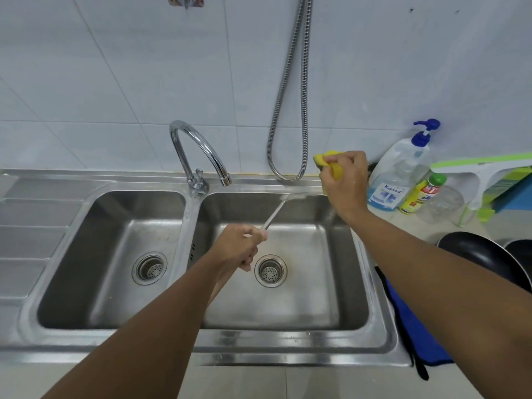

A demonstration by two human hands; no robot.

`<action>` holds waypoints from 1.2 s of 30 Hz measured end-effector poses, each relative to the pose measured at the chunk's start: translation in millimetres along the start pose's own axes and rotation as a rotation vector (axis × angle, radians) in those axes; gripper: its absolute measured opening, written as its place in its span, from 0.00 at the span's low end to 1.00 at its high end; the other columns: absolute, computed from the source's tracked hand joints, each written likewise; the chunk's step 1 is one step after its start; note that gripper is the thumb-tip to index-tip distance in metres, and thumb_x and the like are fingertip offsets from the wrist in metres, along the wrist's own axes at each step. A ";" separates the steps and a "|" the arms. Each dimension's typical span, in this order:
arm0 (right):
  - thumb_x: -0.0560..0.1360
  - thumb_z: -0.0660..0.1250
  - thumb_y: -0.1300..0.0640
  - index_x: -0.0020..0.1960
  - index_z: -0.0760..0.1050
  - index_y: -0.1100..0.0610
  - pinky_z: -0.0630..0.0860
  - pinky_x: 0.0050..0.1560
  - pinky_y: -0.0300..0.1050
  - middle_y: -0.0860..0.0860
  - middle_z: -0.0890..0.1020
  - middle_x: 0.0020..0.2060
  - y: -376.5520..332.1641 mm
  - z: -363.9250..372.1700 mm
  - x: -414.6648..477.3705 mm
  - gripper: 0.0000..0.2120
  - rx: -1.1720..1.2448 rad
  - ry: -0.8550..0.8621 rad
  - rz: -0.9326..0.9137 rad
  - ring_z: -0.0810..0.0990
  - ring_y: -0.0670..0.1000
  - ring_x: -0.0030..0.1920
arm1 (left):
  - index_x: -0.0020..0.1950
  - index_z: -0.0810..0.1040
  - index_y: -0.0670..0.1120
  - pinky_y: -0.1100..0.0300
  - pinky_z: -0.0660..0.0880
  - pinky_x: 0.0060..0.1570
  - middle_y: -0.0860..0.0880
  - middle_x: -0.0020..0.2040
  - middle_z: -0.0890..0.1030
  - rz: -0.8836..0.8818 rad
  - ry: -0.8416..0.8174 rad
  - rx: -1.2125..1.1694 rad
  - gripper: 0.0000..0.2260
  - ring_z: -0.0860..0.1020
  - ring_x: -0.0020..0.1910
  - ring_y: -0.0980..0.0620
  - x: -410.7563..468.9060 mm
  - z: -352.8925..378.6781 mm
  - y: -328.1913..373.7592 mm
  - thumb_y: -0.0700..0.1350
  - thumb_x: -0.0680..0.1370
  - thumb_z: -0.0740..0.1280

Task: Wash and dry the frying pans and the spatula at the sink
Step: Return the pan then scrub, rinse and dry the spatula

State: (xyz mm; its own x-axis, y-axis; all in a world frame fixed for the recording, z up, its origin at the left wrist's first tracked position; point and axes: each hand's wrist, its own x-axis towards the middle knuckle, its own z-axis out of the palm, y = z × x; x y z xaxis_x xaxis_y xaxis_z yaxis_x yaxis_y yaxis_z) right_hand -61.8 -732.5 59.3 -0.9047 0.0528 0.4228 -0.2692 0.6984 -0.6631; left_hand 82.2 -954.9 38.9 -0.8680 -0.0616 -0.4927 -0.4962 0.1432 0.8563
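1. Right near edge: a blue cloth (414, 326) lies on the counter beside the sink (259, 341), partly under the right forearm.

2. Sink: stainless steel, two bowls. The left bowl (95, 277) contains a drain strainer (149, 267) and a few specks on its floor. The right bowl (316, 298) contains its own strainer (270, 270). Both hands work over the right bowl.

3. Left hand (237, 249): fingers curled tight round the handle of the spatula (273, 216), above the right bowl's floor. The metal shaft slants up and to the right, towards the far rim. The head is blurred and whitish, just left of the right hand. Contact with that hand cannot be determined.

4. Right counter: two black frying pans (478, 251) sit beside the sink, the nearer one partly hidden by the right forearm. Their contents cannot be determined.

5. Right hand (344, 182): at the far right corner of the right bowl, fingers closed round a folded yellow sponge (336, 170).

6. Far right counter: a clear pump bottle (400, 171) with a blue pump, its fill level unreadable; a yellow bottle (420, 195) with a green cap; a clear glass jar (443, 204), contents not discernible; a green-and-white squeegee (483, 168).

7. Far edge: a chrome faucet (198, 148) stands between the bowls, its spout over the right one. A metal hose (288, 110) hangs in a loop on the tiled wall.
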 end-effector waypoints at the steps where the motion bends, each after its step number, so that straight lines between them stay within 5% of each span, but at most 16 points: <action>1: 0.74 0.72 0.60 0.53 0.83 0.55 0.68 0.56 0.29 0.53 0.74 0.54 -7.1 1.1 -0.3 0.08 0.047 -0.026 -0.035 0.75 0.51 0.56 | 0.51 0.82 0.38 0.62 0.71 0.24 0.44 0.31 0.73 0.023 0.025 0.028 0.12 0.69 0.24 0.52 0.5 1.6 -0.9 0.47 0.82 0.70; 6: 0.75 0.74 0.59 0.54 0.86 0.55 0.70 0.55 0.35 0.53 0.78 0.49 -22.5 16.8 -17.3 0.08 0.059 -0.443 -0.293 0.78 0.53 0.51 | 0.36 0.82 0.45 0.63 0.65 0.26 0.48 0.29 0.72 0.231 0.155 0.230 0.13 0.66 0.26 0.53 4.8 4.5 -6.9 0.47 0.79 0.73; 11: 0.81 0.66 0.53 0.60 0.84 0.52 0.66 0.53 0.37 0.56 0.78 0.52 -15.5 12.7 1.0 0.11 -0.068 -0.389 -0.055 0.74 0.49 0.50 | 0.43 0.88 0.45 0.63 0.67 0.33 0.51 0.31 0.70 0.347 0.184 0.251 0.07 0.67 0.30 0.56 -3.8 0.0 -18.4 0.46 0.79 0.74; 14: 0.80 0.69 0.58 0.58 0.85 0.55 0.64 0.50 0.26 0.54 0.77 0.49 -31.3 27.2 -20.5 0.10 0.038 -0.349 -0.167 0.74 0.50 0.49 | 0.30 0.80 0.50 0.63 0.64 0.31 0.53 0.28 0.67 0.392 0.211 0.309 0.17 0.64 0.28 0.57 -1.1 -1.5 -14.9 0.46 0.79 0.74; 16: 0.79 0.68 0.60 0.57 0.85 0.56 0.64 0.53 0.28 0.54 0.76 0.48 -31.4 36.0 -28.5 0.10 0.048 -0.300 -0.213 0.74 0.51 0.50 | 0.26 0.74 0.55 0.66 0.63 0.30 0.56 0.26 0.66 0.403 0.223 0.335 0.21 0.63 0.26 0.59 -0.8 0.0 -14.8 0.46 0.79 0.74; 20: 0.81 0.64 0.57 0.58 0.84 0.56 0.68 0.58 0.43 0.59 0.78 0.54 -18.5 28.0 -10.2 0.11 -0.034 -0.169 0.017 0.75 0.60 0.57 | 0.34 0.82 0.43 0.64 0.64 0.32 0.54 0.28 0.67 0.452 0.204 0.279 0.15 0.64 0.29 0.58 -2.9 -0.9 -17.3 0.46 0.80 0.73; 26: 0.79 0.66 0.66 0.54 0.82 0.57 0.68 0.55 0.47 0.47 0.77 0.50 -36.6 31.5 -38.1 0.09 0.034 -0.030 -0.339 0.74 0.52 0.50 | 0.40 0.81 0.38 0.60 0.64 0.31 0.48 0.29 0.68 0.397 0.201 0.130 0.16 0.64 0.29 0.53 7.1 1.9 -11.8 0.48 0.81 0.71; 29: 0.79 0.66 0.64 0.55 0.83 0.56 0.70 0.54 0.50 0.54 0.78 0.50 -28.1 31.2 -35.0 0.09 -0.029 -0.041 -0.363 0.74 0.58 0.48 | 0.39 0.81 0.39 0.63 0.62 0.26 0.48 0.29 0.70 0.298 0.175 0.077 0.15 0.64 0.26 0.52 8.0 10.1 -3.8 0.46 0.82 0.69; 33: 0.77 0.67 0.67 0.56 0.81 0.59 0.73 0.53 0.52 0.59 0.77 0.49 -20.1 28.8 -54.8 0.10 -0.149 -0.184 -0.771 0.74 0.59 0.49 | 0.54 0.84 0.38 0.65 0.59 0.22 0.46 0.33 0.74 0.101 0.142 -0.201 0.11 0.65 0.24 0.54 9.6 26.6 11.0 0.41 0.84 0.62; 36: 0.76 0.68 0.69 0.56 0.81 0.59 0.74 0.50 0.55 0.59 0.76 0.48 -10.1 23.3 -52.7 0.11 -0.144 -0.117 -0.648 0.74 0.59 0.47 | 0.56 0.83 0.38 0.66 0.61 0.21 0.47 0.33 0.74 0.128 0.104 -0.166 0.11 0.65 0.23 0.55 10.6 29.0 9.1 0.41 0.85 0.62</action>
State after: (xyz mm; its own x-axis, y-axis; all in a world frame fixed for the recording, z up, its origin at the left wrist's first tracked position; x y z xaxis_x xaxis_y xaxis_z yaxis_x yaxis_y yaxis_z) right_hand -19.1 -759.0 29.4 -0.6070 -0.4808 0.6328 -0.7304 0.6514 -0.2057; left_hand 69.1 -925.7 37.0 -0.9170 -0.1561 -0.3670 -0.3704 -0.0080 0.9289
